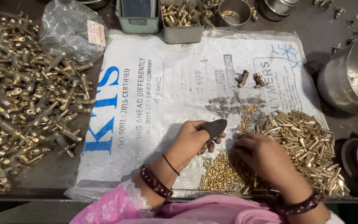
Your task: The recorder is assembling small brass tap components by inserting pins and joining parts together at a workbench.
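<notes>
**Brass bits under 2 busy hands**

Brass is everywhere on this counter [42, 174]. A white printed sack [154, 103] lies flat on it like a mat. The left hand [191, 141] rests on the sack near the middle. A dark cover [214, 127] sits over one of its fingertips. The fingers are curled in, and a small brass piece [209, 144] peeks out under them, so the grip looks closed on it. The right hand [264, 159] lies just beside the left one, palm down, on top of a heap of small brass pins [224, 174]. Its fingers are bent and touch the pins, but I cannot tell if they have hold of one. Both wrists wear dark bangles, and a pink sleeve [117, 205] shows at the left arm.

To the right of the hands lies a bigger heap of longer brass tubes [307, 145]. Just past the hands is a small patch of thin grey springs [228, 103]. Farther up the sack sit 2 brass fittings [250, 79], close together.

On the left side of the counter, off the sack, is a big pile of brass taps [25, 103]. A crumpled clear bag [71, 31] lies above that pile. At the far edge stand a metal tray of brass parts [183, 18] and a shiny steel cup [235, 12]. A large steel bowl [353, 74] stands at the right.
</notes>
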